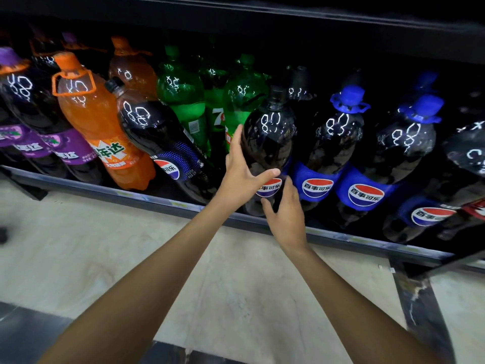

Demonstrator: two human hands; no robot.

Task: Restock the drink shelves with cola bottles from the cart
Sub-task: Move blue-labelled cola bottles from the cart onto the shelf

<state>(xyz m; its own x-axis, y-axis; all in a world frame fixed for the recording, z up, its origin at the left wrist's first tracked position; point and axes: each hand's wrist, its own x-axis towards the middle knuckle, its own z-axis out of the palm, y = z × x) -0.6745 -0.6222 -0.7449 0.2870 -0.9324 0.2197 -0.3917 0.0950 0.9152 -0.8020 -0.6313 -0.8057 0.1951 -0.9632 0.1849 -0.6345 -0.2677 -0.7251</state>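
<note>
Black-capped Pepsi cola bottle stood upright at the front edge of the shelf, about midway along its visible length.

Left hand gripped the bottle's left side at mid-body: index finger straight up along the bottle, thumb laid across the front just above the label.

Right hand gripped the lower body at the label, with the thumb on the front and the fingers curled round the right side. Both hands were in contact and held the same bottle.

To its left, a second black-capped Pepsi bottle leaned tilted, neck toward the left, against an orange soda bottle. Green 7-Up bottles stood behind it. Grape soda bottles stood at the shelf's left end.

Blue-capped Pepsi bottles stood just beside the held bottle on the right. Pale floor lay below the shelf edge.
</note>
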